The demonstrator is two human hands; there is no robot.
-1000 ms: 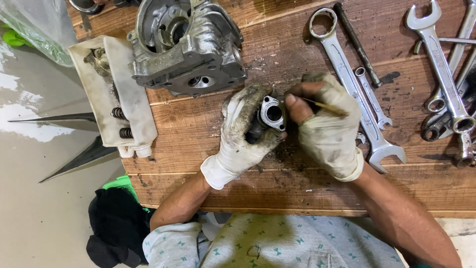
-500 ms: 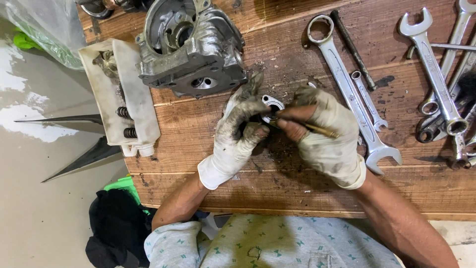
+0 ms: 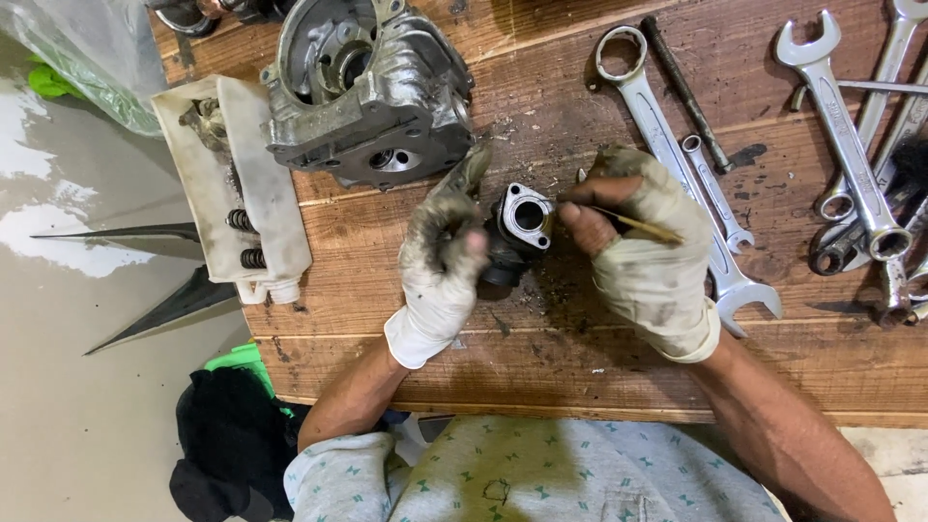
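My left hand (image 3: 440,261), in a dirty white glove, grips a small black intake pipe with a silver flange (image 3: 519,227) over the wooden table (image 3: 406,319). My right hand (image 3: 643,256), also gloved and grimy, pinches a thin brass-coloured pick (image 3: 633,224) whose tip rests at the flange's edge. Black scrapings lie on the wood beneath both hands.
A grey engine casing (image 3: 367,92) sits at the back left beside a cut white plastic tray (image 3: 237,188) holding springs. Several spanners (image 3: 677,155) lie to the right, more at the far right (image 3: 860,164). A black cloth (image 3: 227,445) lies on the floor by the table's left edge.
Both hands stay together over the table. The left hand has turned the pipe so its flange opening faces up, and the pick's tip now sits at the flange rim.
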